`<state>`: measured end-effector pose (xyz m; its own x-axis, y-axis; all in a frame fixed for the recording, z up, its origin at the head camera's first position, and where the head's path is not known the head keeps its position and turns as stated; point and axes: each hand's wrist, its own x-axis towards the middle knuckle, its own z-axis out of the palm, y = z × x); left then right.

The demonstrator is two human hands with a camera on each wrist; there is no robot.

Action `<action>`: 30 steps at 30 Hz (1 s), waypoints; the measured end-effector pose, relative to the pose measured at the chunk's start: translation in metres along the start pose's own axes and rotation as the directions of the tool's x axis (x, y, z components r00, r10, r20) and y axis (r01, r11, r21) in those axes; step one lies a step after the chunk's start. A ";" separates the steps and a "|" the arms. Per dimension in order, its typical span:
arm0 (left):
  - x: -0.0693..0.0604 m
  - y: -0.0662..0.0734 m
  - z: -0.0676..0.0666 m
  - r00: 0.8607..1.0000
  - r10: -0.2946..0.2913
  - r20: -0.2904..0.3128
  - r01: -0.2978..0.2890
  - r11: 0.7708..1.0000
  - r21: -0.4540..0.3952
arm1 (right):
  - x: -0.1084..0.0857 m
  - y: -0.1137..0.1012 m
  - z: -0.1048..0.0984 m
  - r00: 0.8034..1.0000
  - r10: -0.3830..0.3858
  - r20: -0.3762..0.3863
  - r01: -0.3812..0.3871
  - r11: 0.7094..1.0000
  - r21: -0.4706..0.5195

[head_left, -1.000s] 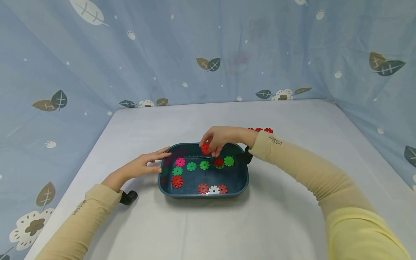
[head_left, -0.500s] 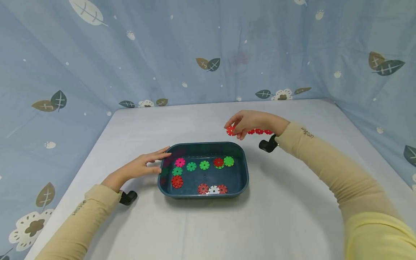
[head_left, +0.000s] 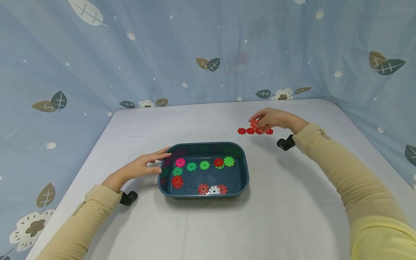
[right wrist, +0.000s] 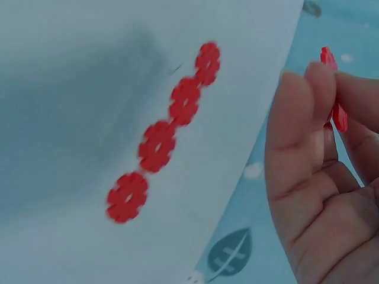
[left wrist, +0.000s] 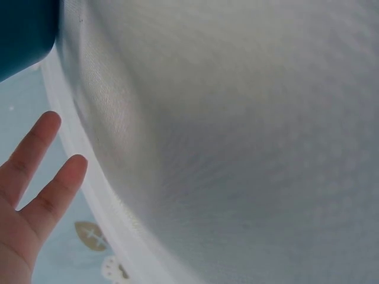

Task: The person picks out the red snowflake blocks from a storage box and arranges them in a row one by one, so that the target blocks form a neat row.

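My right hand [head_left: 276, 118] pinches a red notched plastic disc [head_left: 254, 124] between thumb and fingers, held above the table at the back right. Close beneath it lies a row of several similar red discs [right wrist: 157, 147], spread in a line across the cloth. In the right wrist view the held disc shows mostly edge-on, partly covered by fingers. My left hand [head_left: 139, 167] rests at the left rim of a dark teal basin [head_left: 204, 196], its fingers extended. Inside the basin lie green discs [head_left: 204, 165], a pink disc [head_left: 180, 162], red discs [head_left: 177, 181] and a white disc [head_left: 214, 190].
A white cloth [head_left: 276, 224] covers the table. Blue leaf-patterned fabric [head_left: 208, 36] rises behind it and at both sides. A black wrist device [head_left: 129, 198] sits at the left wrist and another black device [head_left: 286, 143] at the right.
My right hand has carried the red disc out from over the basin, back and to the right, above the red row. The row's left disc now shows. My left hand has stayed put.
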<state>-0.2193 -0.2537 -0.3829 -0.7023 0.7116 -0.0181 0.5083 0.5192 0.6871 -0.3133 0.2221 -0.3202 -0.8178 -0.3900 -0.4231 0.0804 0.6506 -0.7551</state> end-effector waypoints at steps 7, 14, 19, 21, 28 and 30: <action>0.000 0.000 0.000 1.000 -0.001 -0.002 0.001 1.000 0.007 | 0.002 0.027 -0.009 0.994 0.012 -0.106 -0.015 0.999 -0.031; 0.000 0.000 0.000 1.000 -0.005 0.000 0.005 1.000 0.010 | 0.000 0.054 -0.019 0.984 0.034 -0.174 -0.027 0.999 0.044; 0.000 0.000 -0.001 1.000 -0.005 0.003 0.005 1.000 0.002 | -0.002 0.069 -0.026 0.979 0.062 -0.196 -0.042 0.994 0.101; -0.001 0.000 -0.001 1.000 -0.003 0.004 0.003 1.000 0.001 | -0.003 0.074 -0.027 0.975 0.077 -0.206 -0.055 0.993 0.106; -0.001 0.000 -0.001 1.000 -0.005 0.005 0.005 1.000 -0.001 | -0.004 0.085 -0.027 0.971 0.108 -0.214 -0.092 0.992 0.084; -0.001 0.000 -0.001 1.000 -0.006 0.005 0.006 1.000 -0.002 | -0.003 0.088 -0.026 0.970 0.120 -0.213 -0.104 0.991 0.084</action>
<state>-0.2193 -0.2546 -0.3826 -0.7027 0.7111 -0.0257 0.5033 0.5222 0.6885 -0.3189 0.2979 -0.3727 -0.9048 -0.1611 -0.3943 0.2129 0.6306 -0.7463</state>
